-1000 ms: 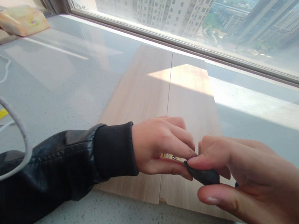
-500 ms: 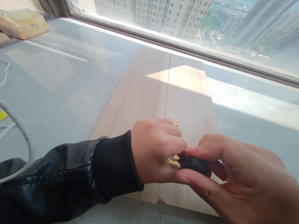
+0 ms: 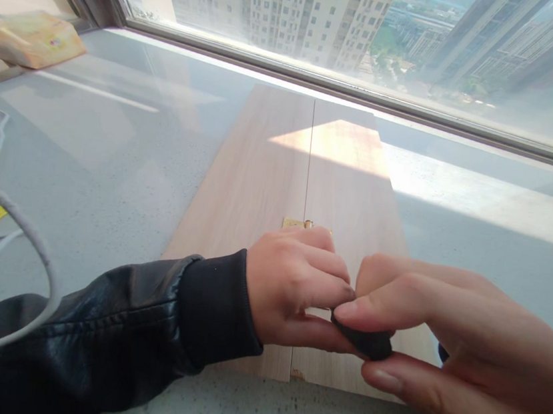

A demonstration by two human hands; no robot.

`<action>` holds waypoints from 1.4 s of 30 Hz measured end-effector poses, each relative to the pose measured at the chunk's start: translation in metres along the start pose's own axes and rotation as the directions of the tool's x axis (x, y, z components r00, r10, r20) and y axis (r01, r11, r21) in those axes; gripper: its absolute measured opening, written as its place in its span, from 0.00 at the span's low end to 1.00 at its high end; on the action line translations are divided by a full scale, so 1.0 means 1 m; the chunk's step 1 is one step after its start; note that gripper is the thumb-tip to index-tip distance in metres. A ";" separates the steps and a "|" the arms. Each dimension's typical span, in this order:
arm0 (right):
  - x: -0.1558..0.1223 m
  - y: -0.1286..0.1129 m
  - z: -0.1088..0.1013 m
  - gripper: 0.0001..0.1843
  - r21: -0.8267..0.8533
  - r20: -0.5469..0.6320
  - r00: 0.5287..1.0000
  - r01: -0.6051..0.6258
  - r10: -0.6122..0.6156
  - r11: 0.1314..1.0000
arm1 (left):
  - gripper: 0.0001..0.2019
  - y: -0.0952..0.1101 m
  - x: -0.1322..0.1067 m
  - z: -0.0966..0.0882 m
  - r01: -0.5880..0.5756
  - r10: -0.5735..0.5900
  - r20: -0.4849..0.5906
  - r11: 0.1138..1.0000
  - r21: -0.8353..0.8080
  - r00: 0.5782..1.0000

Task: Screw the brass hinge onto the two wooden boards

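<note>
A black handle [image 3: 363, 342] is pinched by the right hand [image 3: 450, 349], touching the left hand [image 3: 296, 293]; its long axis is laid leftward over the seam of the boards [image 3: 254, 184]; the left fingers [image 3: 329, 267] are curled shut, contents hidden.

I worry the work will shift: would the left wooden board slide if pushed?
Probably yes: the left wooden board looks thin, flat and stiff, lying loose on the smooth grey counter. The brass hinge across the seam may drag the right board along.
</note>
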State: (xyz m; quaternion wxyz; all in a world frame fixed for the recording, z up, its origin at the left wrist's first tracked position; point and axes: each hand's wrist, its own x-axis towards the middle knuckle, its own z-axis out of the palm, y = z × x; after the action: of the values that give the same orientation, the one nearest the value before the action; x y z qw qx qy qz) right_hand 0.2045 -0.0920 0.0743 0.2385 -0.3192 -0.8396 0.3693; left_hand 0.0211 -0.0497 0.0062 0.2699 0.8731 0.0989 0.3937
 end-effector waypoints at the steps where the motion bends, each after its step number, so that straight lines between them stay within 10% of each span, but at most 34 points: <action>1: -0.001 0.001 0.001 0.14 -0.011 -0.003 1.000 -0.014 0.014 1.000 | 0.13 -0.002 0.000 0.000 -0.021 0.021 0.017 1.000 -0.012 1.000; 15: -0.001 -0.008 0.014 0.13 -0.405 -0.175 0.985 -0.073 0.002 0.911 | 0.19 0.004 0.000 0.004 0.023 0.033 -0.244 0.975 0.222 0.969; 26: 0.000 -0.008 0.023 0.18 -0.549 -0.315 0.948 -0.141 -0.048 0.824 | 0.14 -0.008 0.000 0.000 -0.115 0.112 0.044 0.990 0.083 0.993; 34: 0.003 -0.010 0.024 0.19 -0.667 -0.377 0.923 -0.211 -0.079 0.714 | 0.20 0.006 -0.001 0.001 0.028 0.014 -0.182 0.973 0.228 0.983; 42: 0.003 -0.011 0.027 0.22 -0.671 -0.375 0.926 -0.251 -0.027 0.697 | 0.11 -0.001 0.000 -0.003 -0.013 0.013 0.012 0.999 0.044 1.000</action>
State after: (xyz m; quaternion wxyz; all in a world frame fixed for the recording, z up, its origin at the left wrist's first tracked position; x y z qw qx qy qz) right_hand 0.1818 -0.1082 0.0666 0.2223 -0.4990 -0.8370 -0.0321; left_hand 0.0193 -0.0479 0.0072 0.2483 0.8818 0.1004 0.3881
